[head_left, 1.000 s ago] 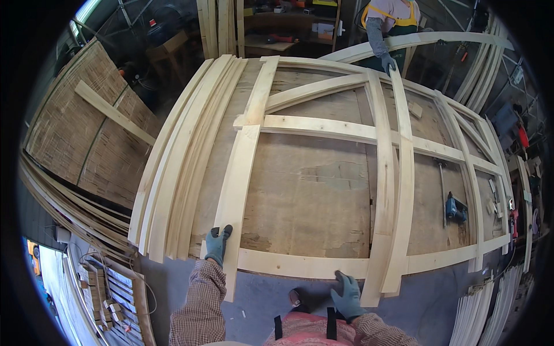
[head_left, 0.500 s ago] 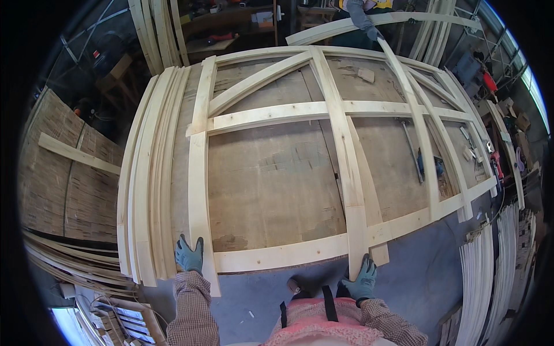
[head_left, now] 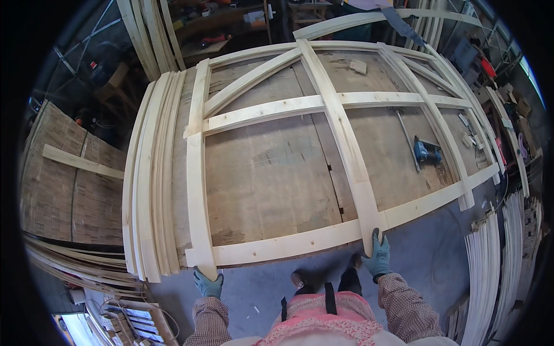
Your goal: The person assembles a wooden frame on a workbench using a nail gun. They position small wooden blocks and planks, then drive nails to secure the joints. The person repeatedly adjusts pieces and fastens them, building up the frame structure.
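A large pale wooden lattice frame [head_left: 277,108] lies flat on a plywood worktable [head_left: 265,173]. My left hand [head_left: 208,284], in a blue-green glove, grips the near end of the frame's left upright [head_left: 196,190]. Gloved the same way, my right hand [head_left: 377,255] holds the near end of the middle upright [head_left: 346,150], fingers laid over its top. The frame's bottom rail [head_left: 288,245] runs between the two hands along the table's near edge.
Several loose curved boards [head_left: 151,179] are stacked on the table's left side. A blue power drill [head_left: 428,153] and a long bar clamp [head_left: 407,138] lie inside the frame at right. Another person's arm [head_left: 398,20] reaches the far edge. White strips [head_left: 490,271] lean lower right.
The view has swung left and lower over the table, so the frame now sits further right. Both hands stay on the near ends of the uprights; the right hand has shifted up onto its board.
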